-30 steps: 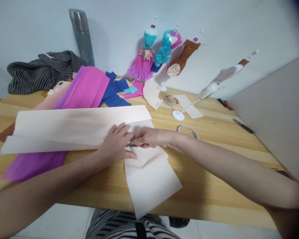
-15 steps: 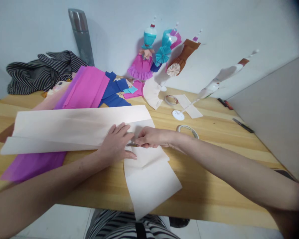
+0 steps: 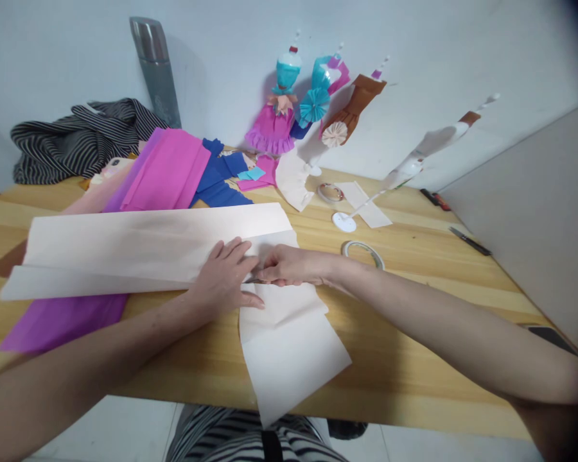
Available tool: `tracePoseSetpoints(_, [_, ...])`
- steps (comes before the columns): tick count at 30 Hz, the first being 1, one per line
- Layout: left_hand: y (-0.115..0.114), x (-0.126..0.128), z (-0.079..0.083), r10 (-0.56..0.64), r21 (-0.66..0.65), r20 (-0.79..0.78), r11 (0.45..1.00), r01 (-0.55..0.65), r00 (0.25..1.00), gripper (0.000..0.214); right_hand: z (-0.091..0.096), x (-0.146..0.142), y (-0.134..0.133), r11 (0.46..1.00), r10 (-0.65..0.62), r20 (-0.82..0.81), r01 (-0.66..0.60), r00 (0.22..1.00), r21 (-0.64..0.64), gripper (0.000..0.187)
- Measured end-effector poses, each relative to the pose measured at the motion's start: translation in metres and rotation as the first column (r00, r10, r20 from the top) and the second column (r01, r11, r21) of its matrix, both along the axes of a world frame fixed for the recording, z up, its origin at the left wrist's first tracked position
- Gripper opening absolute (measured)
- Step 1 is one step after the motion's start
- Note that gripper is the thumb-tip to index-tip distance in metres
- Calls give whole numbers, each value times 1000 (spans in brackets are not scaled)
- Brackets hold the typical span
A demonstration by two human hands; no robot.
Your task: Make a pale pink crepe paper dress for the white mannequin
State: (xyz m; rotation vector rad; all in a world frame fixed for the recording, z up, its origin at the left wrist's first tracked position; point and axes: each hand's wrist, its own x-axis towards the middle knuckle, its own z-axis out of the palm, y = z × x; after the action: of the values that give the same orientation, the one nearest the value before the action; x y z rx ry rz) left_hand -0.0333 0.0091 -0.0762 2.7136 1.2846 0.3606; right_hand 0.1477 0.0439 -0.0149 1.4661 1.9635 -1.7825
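A long folded sheet of pale cream crepe paper (image 3: 139, 247) lies across the wooden table (image 3: 414, 346). My left hand (image 3: 224, 279) lies flat on its right end, fingers spread. My right hand (image 3: 289, 265) is closed beside it, gripping a small metal tool, apparently scissors (image 3: 253, 280), whose tip pokes out at the paper's edge. A partly separated cream piece (image 3: 289, 350) hangs toward the table's near edge.
Pink, purple and blue paper sheets (image 3: 173, 170) lie behind. Paper-dressed dolls (image 3: 289, 106) stand against the wall, a white one (image 3: 414, 163) leaning on a stand. Tape rolls (image 3: 363, 250), striped cloth (image 3: 77, 138), a metal flask (image 3: 157, 67) and pens at right.
Almost nothing has moved. My right hand has shifted very slightly left along the paper's edge; the left hand stays pressed on the sheet.
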Motion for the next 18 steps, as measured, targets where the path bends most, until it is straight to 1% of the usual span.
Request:
tracePoseSetpoints(2, [0,0,0,2,7,0,1000,-2,1000,77,1,2,0,999,-46,35,46,998,0,19])
tracePoseSetpoints(5, [-1,0,-2,9,9,0,1000,-9,1000,86,6,6,-2,995,-84,43,82,996,49,23])
tracePoseSetpoints(8, [-1,0,-3,12,13,17,1000,-13,1000,95,10,12,-9,980,-104,0,103,995,172,27])
tracePoseSetpoints(10, [-1,0,-3,7,11,25,1000,-7,1000,95,10,17,-20,953,-108,-63,122,992,279,26])
tracePoseSetpoints(12, [-1,-1,-2,-3,2,26,1000,3,1000,96,5,23,-35,919,-96,-137,141,986,368,22])
tracePoseSetpoints(15, [-1,-2,0,-15,-17,29,1000,15,999,101,-6,32,-61,873,-90,-172,161,981,461,12])
tracePoseSetpoints(18, [-1,-3,3,-9,-40,43,999,11,999,103,-17,39,-81,848,56,-162,39,985,528,5])
